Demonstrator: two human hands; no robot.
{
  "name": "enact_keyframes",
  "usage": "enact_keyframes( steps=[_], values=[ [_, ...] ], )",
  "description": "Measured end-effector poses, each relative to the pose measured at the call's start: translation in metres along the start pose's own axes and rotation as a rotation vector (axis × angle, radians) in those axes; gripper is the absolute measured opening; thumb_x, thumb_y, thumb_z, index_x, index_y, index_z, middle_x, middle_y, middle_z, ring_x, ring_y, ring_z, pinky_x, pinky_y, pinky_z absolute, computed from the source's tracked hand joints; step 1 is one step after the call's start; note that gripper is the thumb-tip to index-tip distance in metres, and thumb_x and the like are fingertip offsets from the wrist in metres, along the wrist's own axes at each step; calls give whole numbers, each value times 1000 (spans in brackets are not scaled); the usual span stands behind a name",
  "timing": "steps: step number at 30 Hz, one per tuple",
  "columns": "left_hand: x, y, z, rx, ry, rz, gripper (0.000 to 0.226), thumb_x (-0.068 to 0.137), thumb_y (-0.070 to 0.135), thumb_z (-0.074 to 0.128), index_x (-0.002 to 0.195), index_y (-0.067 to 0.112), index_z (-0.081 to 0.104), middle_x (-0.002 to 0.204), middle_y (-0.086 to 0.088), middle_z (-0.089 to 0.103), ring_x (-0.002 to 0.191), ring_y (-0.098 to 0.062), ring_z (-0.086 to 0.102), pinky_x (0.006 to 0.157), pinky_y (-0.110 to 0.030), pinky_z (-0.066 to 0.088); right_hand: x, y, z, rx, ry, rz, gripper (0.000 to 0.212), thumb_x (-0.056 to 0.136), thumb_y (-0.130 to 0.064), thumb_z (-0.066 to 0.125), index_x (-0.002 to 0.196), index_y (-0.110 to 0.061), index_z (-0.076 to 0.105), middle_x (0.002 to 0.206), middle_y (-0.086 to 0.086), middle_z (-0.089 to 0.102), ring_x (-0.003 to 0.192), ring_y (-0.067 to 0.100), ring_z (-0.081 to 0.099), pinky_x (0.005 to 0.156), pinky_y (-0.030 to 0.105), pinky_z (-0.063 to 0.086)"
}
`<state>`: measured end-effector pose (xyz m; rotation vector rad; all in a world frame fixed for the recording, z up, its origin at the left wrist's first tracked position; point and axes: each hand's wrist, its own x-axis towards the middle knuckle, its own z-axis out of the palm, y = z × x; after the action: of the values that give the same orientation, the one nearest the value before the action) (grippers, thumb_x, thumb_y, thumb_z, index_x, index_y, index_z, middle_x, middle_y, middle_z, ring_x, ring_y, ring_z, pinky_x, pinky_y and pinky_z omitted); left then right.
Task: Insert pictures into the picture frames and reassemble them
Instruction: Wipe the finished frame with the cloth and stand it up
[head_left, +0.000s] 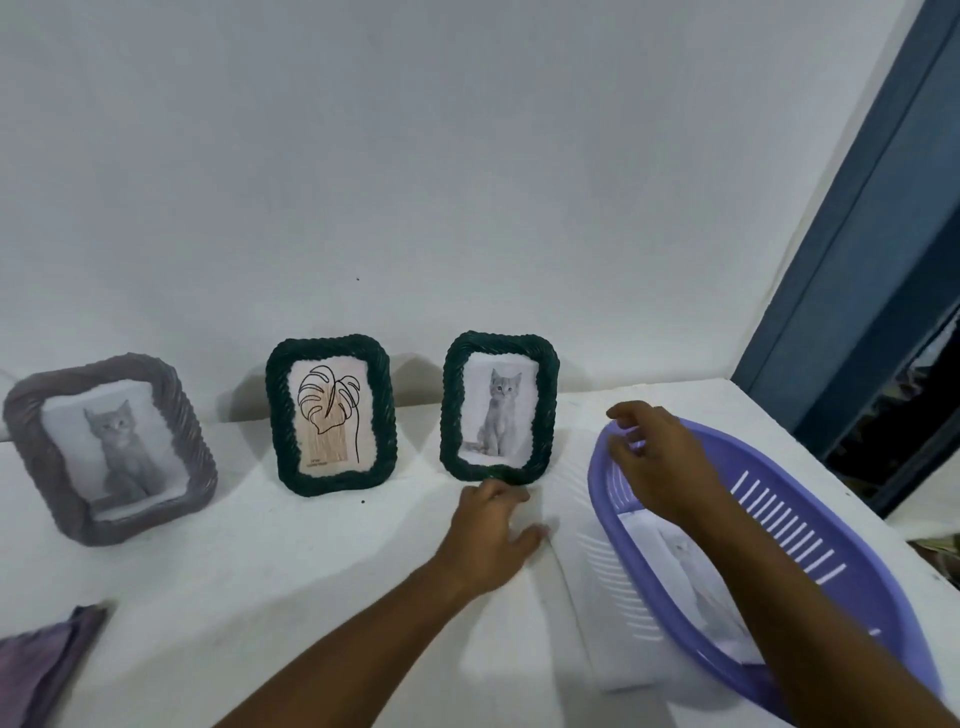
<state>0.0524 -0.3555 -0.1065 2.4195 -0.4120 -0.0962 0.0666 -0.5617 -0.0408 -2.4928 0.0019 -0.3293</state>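
A white table (270, 597) stands against a white wall (467, 156). At 7 o'clock lies a purple cloth (44, 660). At 4 o'clock, a purple basket (810, 566) holds a cat print (691, 577). The right hand (657, 462), fingers loosely spread, hovers over the basket's far rim. The left hand (493, 530) rests flat, fingers apart, just beside the green cat frame (500, 408) at 12 o'clock. Farther left stand the green leaf frame (331, 414) and, at 9 o'clock, the grey cat frame (110, 449).
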Motion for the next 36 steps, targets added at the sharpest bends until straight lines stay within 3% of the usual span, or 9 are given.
enact_keyframes(
  steps=[3, 6, 9, 12, 15, 19, 26, 30, 36],
  values=[
    [2, 15, 21, 259, -113, -70, 68, 83, 63, 51, 134, 20, 46, 141, -3, 37, 128, -26, 30, 105, -37, 29, -14, 19, -10, -93, -3, 4, 36, 93, -26, 56, 128, -21, 51, 130, 4, 55, 113, 21, 52, 93, 31, 41],
    [9, 32, 31, 405, -189, -97, 70, 76, 73, 47, 125, 22, 47, 135, -6, 34, 123, -30, 29, 100, -44, 28, -22, 30, -16, -326, -91, -12, 52, 92, -39, 53, 141, -29, 36, 148, 4, 36, 136, 26, 30, 110, 40, 26],
    [9, 43, 44, 409, -205, -106, 63, 78, 68, 51, 122, 22, 50, 128, -6, 38, 119, -27, 32, 99, -43, 31, -20, 38, -14, -455, -137, 10, 61, 92, -48, 49, 145, -39, 20, 157, 3, 15, 144, 30, 10, 114, 52, 11],
    [4, 52, 51, 381, -158, -134, 53, 82, 58, 57, 118, 19, 55, 124, -6, 44, 115, -25, 37, 98, -39, 35, -14, 36, -11, -490, -112, -49, 65, 91, -45, 52, 145, -40, 17, 157, 2, 11, 144, 29, 7, 114, 55, 12],
    [4, 61, 54, 293, -146, -200, 53, 79, 52, 64, 120, 21, 54, 122, -4, 48, 113, -24, 42, 97, -36, 40, -4, 34, -9, -543, -143, -84, 72, 90, -43, 53, 146, -41, 9, 159, 3, 4, 145, 31, 1, 113, 58, 10],
    [6, 70, 58, -33, -127, -325, 45, 72, 37, 75, 109, 20, 57, 108, -1, 64, 96, -20, 62, 88, -36, 54, 3, 33, -3, -574, -228, -113, 66, 92, -42, 49, 147, -39, 11, 158, 4, 6, 144, 31, 3, 112, 60, 9],
    [7, 76, 43, -177, -35, -406, 18, 88, 16, 59, 105, 9, 60, 104, -6, 65, 88, -19, 59, 75, -27, 49, 4, 36, -4, -562, -169, -143, 59, 91, -38, 50, 142, -40, 19, 152, 2, 19, 139, 29, 18, 108, 57, 21],
    [1, 72, 18, -360, 52, -468, 31, 80, 4, 62, 110, 14, 58, 105, -2, 60, 89, -18, 56, 74, -29, 49, 3, 34, -3, -548, -142, -133, 56, 91, -38, 49, 141, -41, 23, 151, 1, 22, 138, 28, 19, 107, 56, 21],
    [-6, 63, -30, -541, 273, -423, 51, 76, 4, 67, 118, 27, 49, 106, 1, 63, 88, -18, 62, 75, -33, 54, 4, 28, -6, -489, -166, -94, 49, 92, -34, 47, 138, -39, 32, 147, 1, 30, 136, 27, 22, 108, 54, 17]
  ],
)
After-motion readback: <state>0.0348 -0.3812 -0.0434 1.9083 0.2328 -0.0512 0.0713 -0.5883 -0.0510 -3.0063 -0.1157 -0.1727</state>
